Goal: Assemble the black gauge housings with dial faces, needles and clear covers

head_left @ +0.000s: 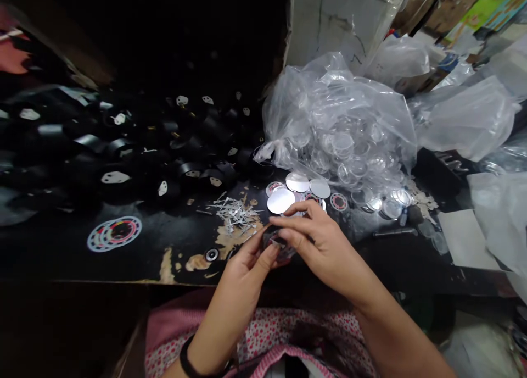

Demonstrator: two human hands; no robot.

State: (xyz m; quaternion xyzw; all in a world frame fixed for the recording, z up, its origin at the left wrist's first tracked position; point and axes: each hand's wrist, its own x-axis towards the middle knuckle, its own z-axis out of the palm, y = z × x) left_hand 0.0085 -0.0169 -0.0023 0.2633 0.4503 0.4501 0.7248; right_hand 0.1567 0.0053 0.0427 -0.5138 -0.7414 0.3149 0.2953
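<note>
My left hand (247, 260) and my right hand (315, 240) meet over the near edge of a black worktable (135, 251). Together they pinch a small round dark part (278, 246), the fingers of both hands closed on it. Just beyond my fingers lie silver discs (281, 200) and printed round dials (338, 201). A heap of small metal hands (234, 210) lies left of the discs.
A clear plastic bag (337, 125) full of transparent round covers sits behind the discs. Several black round casings (123, 147) crowd the left of the table. A coloured dial (114, 233) lies flat at the left. More plastic bags (465, 120) pile up at the right.
</note>
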